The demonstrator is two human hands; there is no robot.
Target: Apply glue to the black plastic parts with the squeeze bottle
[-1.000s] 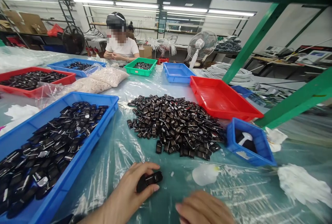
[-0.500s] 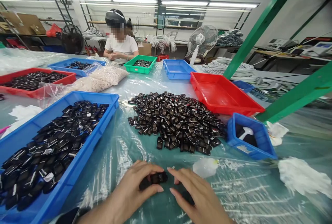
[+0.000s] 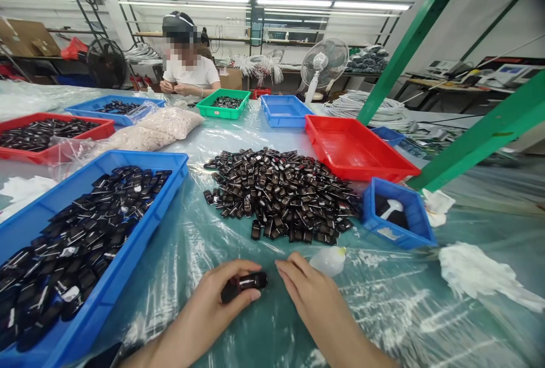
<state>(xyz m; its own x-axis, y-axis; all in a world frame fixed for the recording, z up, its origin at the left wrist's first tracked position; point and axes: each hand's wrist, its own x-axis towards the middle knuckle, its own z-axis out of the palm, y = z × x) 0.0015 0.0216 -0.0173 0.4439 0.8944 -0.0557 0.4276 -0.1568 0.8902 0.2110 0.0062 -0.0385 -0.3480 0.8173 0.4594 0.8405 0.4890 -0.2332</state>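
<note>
Between thumb and fingers, my left hand [image 3: 213,291] grips a small glossy black plastic casing [image 3: 254,281] above the plastic-covered table. Just to its right is my right hand [image 3: 314,291], apart from the casing, with its fingers drawn together. The thumb there is hidden, and I cannot make out anything in the fingertips. Beyond both hands spreads a heap of similar black casings [image 3: 281,195]. A translucent squeeze bottle [image 3: 330,262] with a yellowish tip lies right behind my right hand.
On the left a long blue tray [image 3: 168,214] holds many black casings. A small blue bin [image 3: 402,233] with a white-handled item, a red tray [image 3: 361,152] and crumpled white cloth [image 3: 481,271] are at right. A green post [image 3: 409,55] slants there. Across the table sits another person [image 3: 189,70].
My right hand's fingers have come together, and its thumb has gone out of sight. My left hand still holds the casing, now tilted slightly. The whole view has shifted a little.
</note>
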